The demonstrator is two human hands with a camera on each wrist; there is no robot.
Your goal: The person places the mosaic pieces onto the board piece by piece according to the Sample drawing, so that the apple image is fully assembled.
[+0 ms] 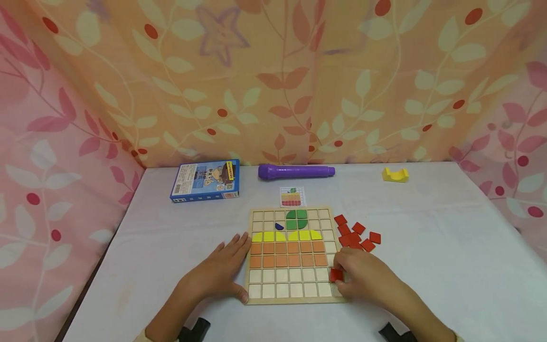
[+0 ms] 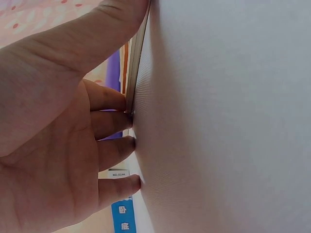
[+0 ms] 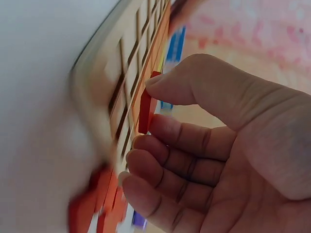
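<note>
A wooden grid board (image 1: 295, 300) lies on the white table, partly filled with green, yellow and orange tiles and one dark blue piece (image 1: 279, 226). Its two lowest rows show bare cells. My left hand (image 1: 215, 270) rests along the board's left edge, fingers straight, thumb at the lower corner. Between thumb and forefinger, my right hand (image 1: 369, 275) pinches a red square tile (image 1: 336, 275) over the board's right side; the right wrist view shows this tile (image 3: 147, 104) just above the cells. Several loose red tiles (image 1: 352, 239) lie right of the board.
A small pattern card (image 1: 292, 196) lies behind the board. Farther back are a blue box (image 1: 205, 180), a purple microphone-shaped stick (image 1: 297, 172) and a yellow notched block (image 1: 395, 175). A patterned curtain (image 1: 273, 85) stands along the table's far edge.
</note>
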